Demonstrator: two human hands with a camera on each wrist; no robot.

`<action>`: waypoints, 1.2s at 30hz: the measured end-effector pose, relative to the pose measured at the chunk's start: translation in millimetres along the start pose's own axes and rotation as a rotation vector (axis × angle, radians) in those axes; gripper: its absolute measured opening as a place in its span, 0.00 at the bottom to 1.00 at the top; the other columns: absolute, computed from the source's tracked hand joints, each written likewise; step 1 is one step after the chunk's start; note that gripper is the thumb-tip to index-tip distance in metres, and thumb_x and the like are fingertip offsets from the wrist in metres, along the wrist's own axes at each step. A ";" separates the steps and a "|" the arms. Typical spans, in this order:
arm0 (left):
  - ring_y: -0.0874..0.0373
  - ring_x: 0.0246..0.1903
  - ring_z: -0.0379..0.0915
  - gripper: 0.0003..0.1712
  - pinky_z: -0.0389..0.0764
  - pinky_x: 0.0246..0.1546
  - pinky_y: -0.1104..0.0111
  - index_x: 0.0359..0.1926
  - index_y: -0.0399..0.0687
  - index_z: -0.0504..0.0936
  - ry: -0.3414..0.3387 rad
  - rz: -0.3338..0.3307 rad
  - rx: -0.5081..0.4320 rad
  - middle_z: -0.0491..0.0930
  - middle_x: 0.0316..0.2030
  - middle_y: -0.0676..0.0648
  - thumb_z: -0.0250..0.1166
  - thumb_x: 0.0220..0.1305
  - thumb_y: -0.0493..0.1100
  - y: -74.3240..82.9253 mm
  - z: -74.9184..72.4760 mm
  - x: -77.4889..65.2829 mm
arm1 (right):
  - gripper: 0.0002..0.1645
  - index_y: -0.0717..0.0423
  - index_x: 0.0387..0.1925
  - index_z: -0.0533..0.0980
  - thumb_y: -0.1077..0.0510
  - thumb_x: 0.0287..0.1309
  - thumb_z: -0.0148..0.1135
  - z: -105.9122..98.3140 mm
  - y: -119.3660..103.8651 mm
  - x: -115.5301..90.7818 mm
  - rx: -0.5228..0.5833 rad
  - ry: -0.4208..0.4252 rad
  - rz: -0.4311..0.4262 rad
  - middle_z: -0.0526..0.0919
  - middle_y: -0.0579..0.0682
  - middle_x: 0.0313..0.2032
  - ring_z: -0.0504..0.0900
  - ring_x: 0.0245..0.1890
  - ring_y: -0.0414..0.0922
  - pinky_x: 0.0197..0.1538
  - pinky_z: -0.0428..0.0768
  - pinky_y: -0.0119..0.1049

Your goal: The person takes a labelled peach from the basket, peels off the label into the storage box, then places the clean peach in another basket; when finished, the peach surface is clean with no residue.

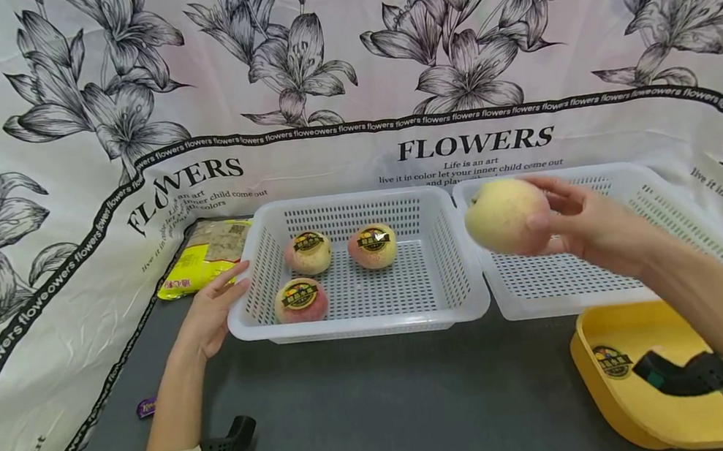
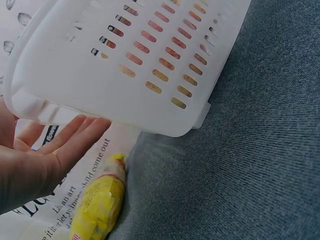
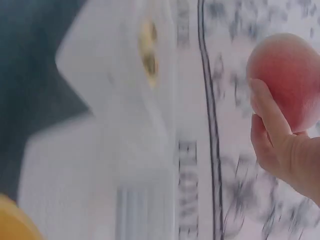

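Observation:
My right hand [image 1: 589, 227] holds a pale yellow peach [image 1: 508, 217] between thumb and fingers, above the meeting edges of two white baskets. In the right wrist view this peach [image 3: 287, 80] shows a red side. The left white basket [image 1: 371, 321] contains three peaches with black-and-gold stickers: one at back left [image 1: 308, 253], one at back centre [image 1: 372, 246], one at front left [image 1: 300, 302]. At that basket's left rim rests my left hand [image 1: 215, 314]. Its fingers [image 2: 75, 140] extend fairly straight under the rim in the left wrist view.
Right of the first basket stands a second white basket [image 1: 568, 299]. A yellow bin [image 1: 619, 411] with a loose-looking sticker [image 1: 612, 361] sits at front right. A yellow packet [image 1: 206, 256] lies behind my left hand, and a small purple wrapper [image 1: 146, 407] lies left of my forearm.

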State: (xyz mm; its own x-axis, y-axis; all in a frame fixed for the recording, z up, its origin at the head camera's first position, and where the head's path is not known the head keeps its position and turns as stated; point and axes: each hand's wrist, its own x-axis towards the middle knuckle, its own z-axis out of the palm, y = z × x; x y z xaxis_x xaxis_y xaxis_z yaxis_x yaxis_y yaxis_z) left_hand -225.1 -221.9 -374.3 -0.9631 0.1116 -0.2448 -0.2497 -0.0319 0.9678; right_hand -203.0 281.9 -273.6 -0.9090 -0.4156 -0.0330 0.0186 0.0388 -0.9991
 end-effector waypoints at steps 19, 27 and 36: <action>0.55 0.50 0.71 0.34 0.79 0.43 0.68 0.73 0.50 0.57 -0.028 0.055 0.011 0.58 0.67 0.38 0.56 0.70 0.49 -1.3 1.5 6.9 | 0.22 0.48 0.60 0.61 0.56 0.68 0.54 -119.9 36.4 81.3 -0.037 0.163 0.213 0.65 0.50 0.51 0.78 0.42 0.40 0.49 0.79 0.45; 0.56 0.50 0.71 0.33 0.79 0.43 0.68 0.73 0.51 0.57 -0.007 0.043 0.012 0.58 0.68 0.38 0.56 0.70 0.48 -1.2 0.0 3.8 | 0.41 0.59 0.73 0.43 0.51 0.70 0.52 -123.4 61.8 98.1 -0.192 0.027 0.328 0.60 0.59 0.58 0.75 0.49 0.47 0.59 0.67 0.56; 0.53 0.52 0.69 0.33 0.79 0.44 0.66 0.73 0.52 0.57 -0.001 0.038 0.015 0.57 0.68 0.39 0.55 0.71 0.49 -4.6 -0.5 0.6 | 0.42 0.61 0.72 0.46 0.50 0.68 0.54 -113.3 84.0 106.0 -0.266 -0.050 0.412 0.57 0.66 0.61 0.71 0.52 0.56 0.58 0.69 0.56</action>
State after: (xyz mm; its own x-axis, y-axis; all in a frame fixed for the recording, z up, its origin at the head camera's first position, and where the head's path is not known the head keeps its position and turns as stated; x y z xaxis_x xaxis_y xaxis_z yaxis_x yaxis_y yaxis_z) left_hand -224.6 -222.2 -379.0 -0.9717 0.1119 -0.2080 -0.2117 -0.0217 0.9771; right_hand -344.9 344.1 -357.9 -0.8274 -0.3595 -0.4314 0.2592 0.4370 -0.8613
